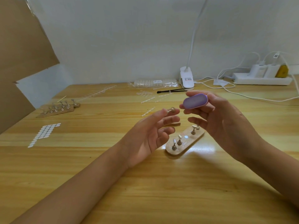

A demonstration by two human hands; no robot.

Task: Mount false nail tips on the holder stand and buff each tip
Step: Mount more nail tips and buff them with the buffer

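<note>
My right hand [223,120] grips a purple buffer block [195,101] between thumb and fingers, raised above the table. My left hand [152,131] pinches a small metal holder peg [171,109] at its fingertips, just left of the buffer and apart from it. Whether a nail tip sits on this peg is too blurred to tell. Below both hands lies the oval wooden holder stand [194,140] with three pegs upright on it and a bare round magnet spot [186,137] in its middle.
A second wooden stand [58,109] with several pegs lies at the far left. A sheet of white adhesive tabs [43,133] is left of my arm. Bags of nail tips [155,82], a black brush [171,90], a clip lamp [186,78] and a power strip [262,80] line the back.
</note>
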